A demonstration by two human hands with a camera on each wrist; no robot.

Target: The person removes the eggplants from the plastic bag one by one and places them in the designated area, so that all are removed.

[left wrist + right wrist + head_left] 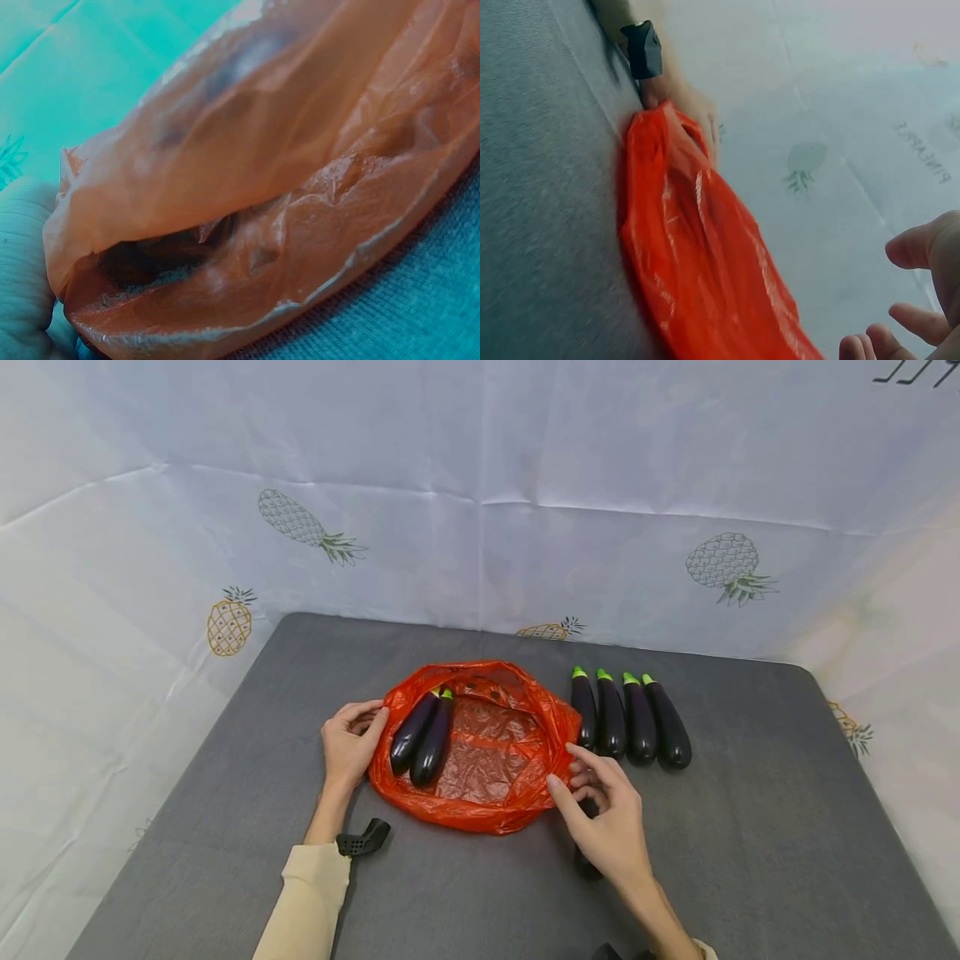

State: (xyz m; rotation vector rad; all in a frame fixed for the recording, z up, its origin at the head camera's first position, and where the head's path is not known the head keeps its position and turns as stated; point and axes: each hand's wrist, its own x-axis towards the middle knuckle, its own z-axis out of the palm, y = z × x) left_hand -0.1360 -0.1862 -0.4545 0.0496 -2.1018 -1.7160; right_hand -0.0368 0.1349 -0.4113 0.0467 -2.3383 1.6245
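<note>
Left grip [351,745] pinching red bag [459,816]; right grip [609,817] spread, partly hiding eggplant [587,867]; four eggplants [639,722] nearby.

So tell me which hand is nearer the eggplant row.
Right: the right hand is just in front of the eggplant row, the left hand across the red bag from it.
</note>
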